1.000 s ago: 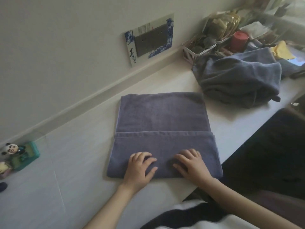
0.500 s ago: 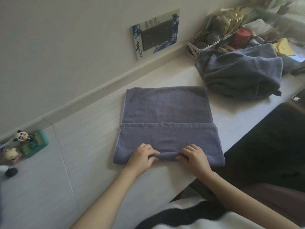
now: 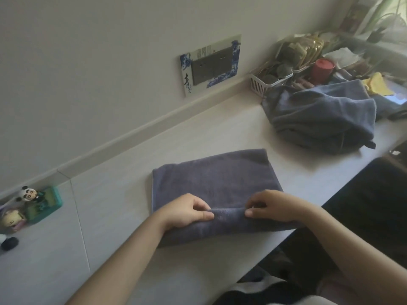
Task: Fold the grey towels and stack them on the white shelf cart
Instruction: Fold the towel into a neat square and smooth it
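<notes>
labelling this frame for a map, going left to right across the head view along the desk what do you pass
panda figurine → teal box → left hand → right hand, both pinching the folded grey towel → heap of unfolded grey towels → yellow cloth

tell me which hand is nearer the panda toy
Left. The left hand pinches the towel fold on the panda toy's side; the right hand pinches it further away.

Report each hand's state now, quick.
Left hand: pinching the near fold of the grey towel.
Right hand: pinching the same fold.
</notes>
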Demonstrator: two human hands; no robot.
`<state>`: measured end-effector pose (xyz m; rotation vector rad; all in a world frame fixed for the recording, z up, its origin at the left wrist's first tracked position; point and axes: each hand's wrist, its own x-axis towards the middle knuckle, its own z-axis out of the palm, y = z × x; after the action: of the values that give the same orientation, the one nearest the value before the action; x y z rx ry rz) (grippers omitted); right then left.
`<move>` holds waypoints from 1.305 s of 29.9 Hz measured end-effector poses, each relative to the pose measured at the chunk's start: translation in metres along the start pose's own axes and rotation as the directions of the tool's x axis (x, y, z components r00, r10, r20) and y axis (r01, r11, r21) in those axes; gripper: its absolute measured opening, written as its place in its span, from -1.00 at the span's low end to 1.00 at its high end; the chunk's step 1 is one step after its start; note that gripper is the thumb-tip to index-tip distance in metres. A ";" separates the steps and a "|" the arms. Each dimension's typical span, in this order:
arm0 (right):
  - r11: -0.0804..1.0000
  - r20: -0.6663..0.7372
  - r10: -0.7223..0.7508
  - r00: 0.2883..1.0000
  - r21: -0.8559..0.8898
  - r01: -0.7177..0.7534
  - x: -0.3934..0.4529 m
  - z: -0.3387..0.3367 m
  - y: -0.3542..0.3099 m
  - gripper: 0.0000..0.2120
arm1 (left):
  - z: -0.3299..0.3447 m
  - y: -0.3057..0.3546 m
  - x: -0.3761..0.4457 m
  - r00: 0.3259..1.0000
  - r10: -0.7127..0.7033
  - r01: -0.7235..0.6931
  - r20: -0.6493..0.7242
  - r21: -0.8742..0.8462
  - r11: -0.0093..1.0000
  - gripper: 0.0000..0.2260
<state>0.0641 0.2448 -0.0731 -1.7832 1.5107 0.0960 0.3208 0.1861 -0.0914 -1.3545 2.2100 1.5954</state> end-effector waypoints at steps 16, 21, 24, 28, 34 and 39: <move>0.915 -0.082 0.079 0.993 -0.390 -0.105 0.145 -0.089 0.038 -0.61 | -0.109 -0.002 0.116 0.960 -0.229 0.267 -0.161 0.289 0.919 -0.59; 0.927 -0.061 0.090 0.994 -0.359 -0.106 0.177 -0.082 0.058 -0.55 | -0.098 -0.031 0.139 0.954 -0.242 0.300 -0.178 0.567 0.767 -0.64; 0.939 -0.111 0.090 0.990 -0.322 -0.122 0.184 -0.079 0.064 -0.63 | -0.096 -0.041 0.147 0.950 -0.240 0.312 -0.200 0.601 0.736 -0.65; 0.904 -0.177 0.167 0.970 -0.365 -0.222 0.190 -0.073 0.061 -0.64 | -0.089 -0.041 0.151 0.924 -0.251 0.377 -0.287 0.582 0.721 -0.65; 0.915 -0.574 -0.067 0.816 -0.362 -0.179 0.183 -0.003 0.036 -0.56 | -0.023 -0.038 0.144 0.776 0.125 0.334 -0.619 0.570 0.751 -0.56; 0.941 -0.455 -0.137 0.880 -0.339 -0.028 0.178 0.044 0.025 -0.51 | 0.010 -0.054 0.139 0.832 0.025 0.346 -0.554 0.554 0.757 -0.40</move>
<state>0.1124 0.1281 -0.2083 -2.2410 1.8693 -0.1313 0.2715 0.1084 -0.2090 -1.8100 2.4488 0.3007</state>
